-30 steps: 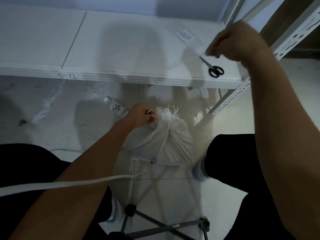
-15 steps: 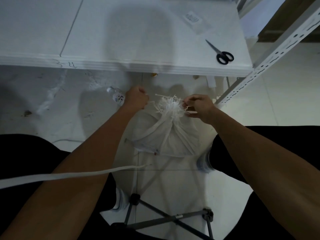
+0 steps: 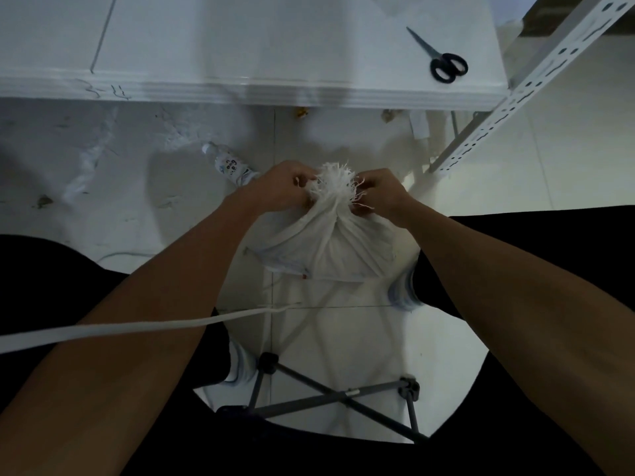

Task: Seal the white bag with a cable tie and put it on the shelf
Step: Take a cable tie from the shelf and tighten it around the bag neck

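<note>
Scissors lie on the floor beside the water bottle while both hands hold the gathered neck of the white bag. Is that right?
Not quite. The head view shows the scissors lying on the white shelf, not on the floor. The rest holds: the left hand and the right hand hold the gathered neck of the white bag.

The floor was pale, glossy tile with thin grout lines, scuffed and smeared with white marks at the left. Small scraps of litter lay under the front edge of a low white board, which had a seam at its left and handwriting on its rim. A white slotted steel upright slanted down at the right. The light was dim, with soft shadows across board and tiles.
</note>
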`<state>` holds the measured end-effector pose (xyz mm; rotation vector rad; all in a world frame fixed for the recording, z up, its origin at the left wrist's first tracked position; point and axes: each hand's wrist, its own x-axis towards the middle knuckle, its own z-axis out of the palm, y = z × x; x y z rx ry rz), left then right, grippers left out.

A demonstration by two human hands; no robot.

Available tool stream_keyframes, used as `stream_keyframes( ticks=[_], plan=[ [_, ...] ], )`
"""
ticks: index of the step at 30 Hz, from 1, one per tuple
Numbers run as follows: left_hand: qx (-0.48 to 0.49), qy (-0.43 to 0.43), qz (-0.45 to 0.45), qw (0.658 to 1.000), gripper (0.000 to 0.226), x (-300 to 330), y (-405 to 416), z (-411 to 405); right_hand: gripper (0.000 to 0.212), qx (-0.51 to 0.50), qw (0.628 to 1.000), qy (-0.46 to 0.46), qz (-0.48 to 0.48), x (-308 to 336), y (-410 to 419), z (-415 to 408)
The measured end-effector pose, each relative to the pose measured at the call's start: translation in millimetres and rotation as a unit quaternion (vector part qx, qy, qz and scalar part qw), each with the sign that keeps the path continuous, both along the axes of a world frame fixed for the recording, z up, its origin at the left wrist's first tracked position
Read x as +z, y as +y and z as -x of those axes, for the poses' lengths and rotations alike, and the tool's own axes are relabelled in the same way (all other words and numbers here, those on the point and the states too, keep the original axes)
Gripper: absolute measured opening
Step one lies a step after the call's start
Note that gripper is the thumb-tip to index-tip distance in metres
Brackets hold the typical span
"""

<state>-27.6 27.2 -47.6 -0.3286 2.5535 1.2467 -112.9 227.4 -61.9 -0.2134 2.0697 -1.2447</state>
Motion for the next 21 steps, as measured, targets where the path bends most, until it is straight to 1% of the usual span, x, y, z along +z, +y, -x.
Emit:
stream_keyframes(
  ticks=[3,5,7,9,12,14,17,18,19,21],
  plan=[
    [-0.021,0.051,0.054,0.997,0.045,-11,2,3,0.020,0.039,0.999,0.023,0.005,0,-1,-3],
    [-0.031,0.087,0.066,0.994,0.050,-18,2,1,0.023,0.065,0.996,0.057,0.005,-1,-1,-7],
    [-0.022,0.095,0.048,0.994,0.041,-18,4,-1,0.022,0.091,0.990,0.105,-0.006,-4,-1,-11],
    [-0.007,0.083,0.029,0.996,0.029,-13,8,-3,0.010,0.115,0.982,0.146,-0.030,-6,-2,-13],
    [0.002,0.089,0.031,0.996,0.025,-14,11,-4,0.006,0.132,0.971,0.189,-0.063,-2,-6,-15],
    [-0.001,0.113,0.068,0.991,0.022,-15,11,-5,0.007,0.145,0.957,0.236,-0.088,0,-6,-16],
    [-0.035,0.138,0.151,0.978,0.010,-18,8,-5,0.010,0.168,0.914,0.349,-0.119,-7,-1,-16],
    [-0.045,0.137,0.175,0.974,0.009,-17,8,-5,0.011,0.173,0.904,0.370,-0.129,-8,1,-16],
    [-0.052,0.136,0.189,0.971,0.009,-17,8,-5,0.011,0.177,0.898,0.379,-0.133,-9,2,-16],
    [-0.063,0.126,0.195,0.971,0.013,-18,8,-4,0.012,0.179,0.904,0.367,-0.124,-8,2,-17]
  ],
)
